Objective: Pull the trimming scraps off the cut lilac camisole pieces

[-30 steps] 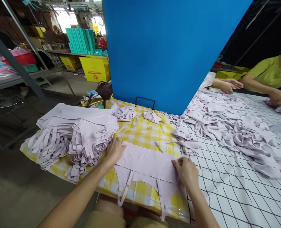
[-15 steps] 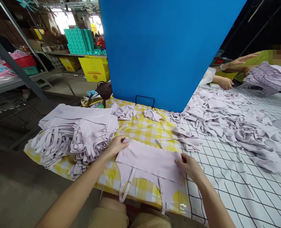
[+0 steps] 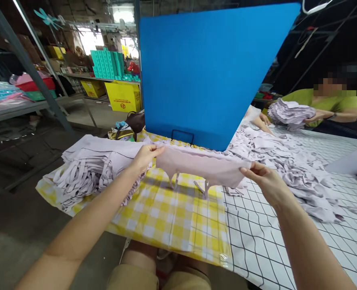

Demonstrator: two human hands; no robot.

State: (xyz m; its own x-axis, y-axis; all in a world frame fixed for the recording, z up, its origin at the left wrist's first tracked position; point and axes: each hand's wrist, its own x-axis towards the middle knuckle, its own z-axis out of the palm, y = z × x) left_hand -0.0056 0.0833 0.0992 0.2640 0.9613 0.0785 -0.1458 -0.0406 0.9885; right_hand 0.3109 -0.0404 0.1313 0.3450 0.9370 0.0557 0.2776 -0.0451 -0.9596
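Observation:
A pale lilac strappy top (image 3: 201, 163) hangs stretched between my two hands above the table. My left hand (image 3: 145, 156) pinches its upper left corner, and my right hand (image 3: 258, 175) pinches the upper right corner. Its straps dangle toward the cloth below. Just left of the top, partly behind my left hand, lies a neat stack of matching tops (image 3: 102, 155), their straps bunched over the near side. To the right spreads a loose heap of the same lilac garments (image 3: 275, 157).
A yellow checked cloth (image 3: 163, 213) covers the table's left part, a white grid cloth (image 3: 256, 229) the right. A large blue board (image 3: 208, 76) stands upright behind. At the far right a person in a green shirt (image 3: 344, 106) holds a lilac bundle (image 3: 291, 112).
Both hands have lifted the top off the yellow cloth and moved it away from me, so its straps now hang. The person at right has shifted with the bundle.

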